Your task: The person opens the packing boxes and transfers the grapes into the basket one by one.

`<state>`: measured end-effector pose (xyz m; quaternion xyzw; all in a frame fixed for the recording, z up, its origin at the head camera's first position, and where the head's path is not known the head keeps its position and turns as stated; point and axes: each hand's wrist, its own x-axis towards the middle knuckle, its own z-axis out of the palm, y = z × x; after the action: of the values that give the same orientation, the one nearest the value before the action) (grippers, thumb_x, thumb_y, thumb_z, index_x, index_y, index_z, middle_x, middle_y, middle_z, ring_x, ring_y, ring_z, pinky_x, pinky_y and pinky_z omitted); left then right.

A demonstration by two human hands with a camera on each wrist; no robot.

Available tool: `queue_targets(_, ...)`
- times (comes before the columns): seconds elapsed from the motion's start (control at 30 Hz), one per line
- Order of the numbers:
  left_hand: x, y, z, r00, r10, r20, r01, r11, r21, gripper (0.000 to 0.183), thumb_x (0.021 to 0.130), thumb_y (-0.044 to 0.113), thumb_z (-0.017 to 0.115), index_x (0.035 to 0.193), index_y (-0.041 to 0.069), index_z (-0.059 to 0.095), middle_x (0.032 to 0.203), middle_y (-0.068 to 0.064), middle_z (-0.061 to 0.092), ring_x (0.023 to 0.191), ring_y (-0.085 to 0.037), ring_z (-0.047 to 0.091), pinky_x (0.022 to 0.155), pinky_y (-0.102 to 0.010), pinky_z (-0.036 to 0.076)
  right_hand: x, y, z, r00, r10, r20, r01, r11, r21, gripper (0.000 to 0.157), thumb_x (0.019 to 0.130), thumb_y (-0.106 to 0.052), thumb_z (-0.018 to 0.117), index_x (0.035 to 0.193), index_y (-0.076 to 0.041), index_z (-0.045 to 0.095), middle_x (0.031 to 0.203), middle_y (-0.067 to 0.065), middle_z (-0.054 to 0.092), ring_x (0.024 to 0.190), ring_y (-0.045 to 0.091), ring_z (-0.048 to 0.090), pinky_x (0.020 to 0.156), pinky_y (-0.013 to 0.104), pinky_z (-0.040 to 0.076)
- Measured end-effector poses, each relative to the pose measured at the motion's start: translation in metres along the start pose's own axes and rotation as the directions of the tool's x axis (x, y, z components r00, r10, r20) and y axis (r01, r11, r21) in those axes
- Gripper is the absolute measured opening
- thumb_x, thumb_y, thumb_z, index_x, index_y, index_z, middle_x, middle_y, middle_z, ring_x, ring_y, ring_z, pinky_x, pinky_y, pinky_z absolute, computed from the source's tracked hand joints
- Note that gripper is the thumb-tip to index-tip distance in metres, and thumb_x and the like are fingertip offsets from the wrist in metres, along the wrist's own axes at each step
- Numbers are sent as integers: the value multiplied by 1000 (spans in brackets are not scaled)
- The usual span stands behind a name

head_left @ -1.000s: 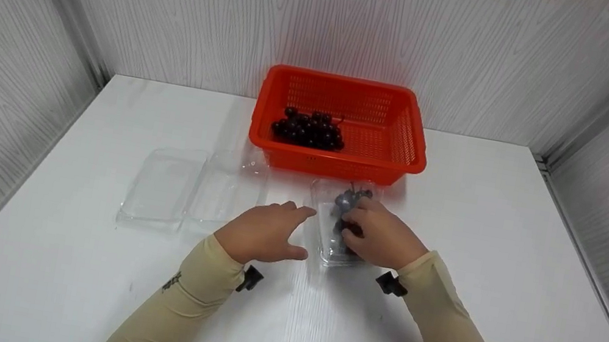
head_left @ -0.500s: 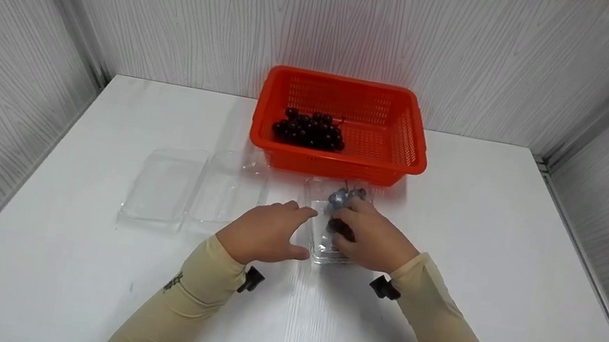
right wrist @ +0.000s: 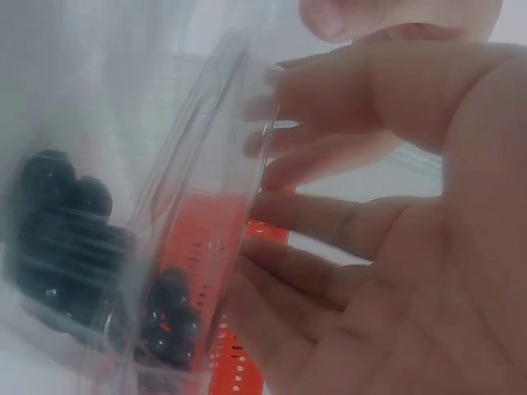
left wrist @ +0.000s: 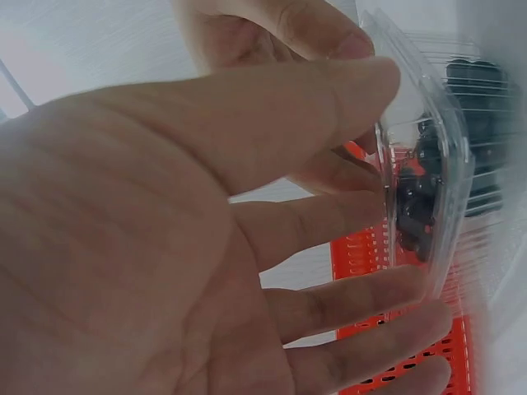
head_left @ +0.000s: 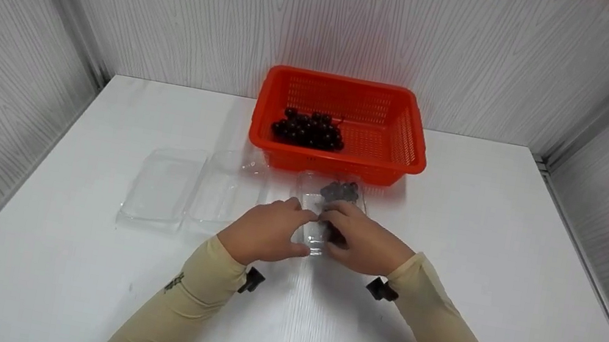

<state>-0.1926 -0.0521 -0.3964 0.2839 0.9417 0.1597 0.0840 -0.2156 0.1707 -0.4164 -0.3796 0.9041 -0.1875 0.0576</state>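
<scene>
Head view: the clear box (head_left: 311,200) is set before the basket (head_left: 338,157), its right side covered by the right hand (head_left: 367,240); the grapes (head_left: 340,191) inside are partly hidden and dulled by plastic. At the rim, the right hand's fingers are seen extended in the right wrist view, unpinched. The left hand (head_left: 265,229) is held spread at the box's left edge; whether pressure is applied cannot be told. A second box (head_left: 165,185) is barely made out (glints alone betray its edges). The basket's bunch (head_left: 309,130) is partly masked by the front rim. Both sleeves (head_left: 456,339) are cropped below.
</scene>
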Motion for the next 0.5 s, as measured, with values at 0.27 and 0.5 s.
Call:
queue_targets(0.27,1,2,0,999,-15,-35,13,999,-50,47,91,28,78,136,16,68,147,-18,52,128,-36,58,100,-51,54,-7,6,-18,982,127,-142,-124,992,31,50,92,-11,72,139,-10,56,137,12,56,123,27,55,108,46,50)
queue_targets(0.5,0,2,1,1000,-20,-22,18,997,-69,47,92,29,77,135,13,68,145,-17,56,131,-34,57,104,-53,51,-14,9,-23,910,395,-122,-402,915,-34,58,91,-24,71,142,-1,55,133,20,58,115,37,60,101,53,53)
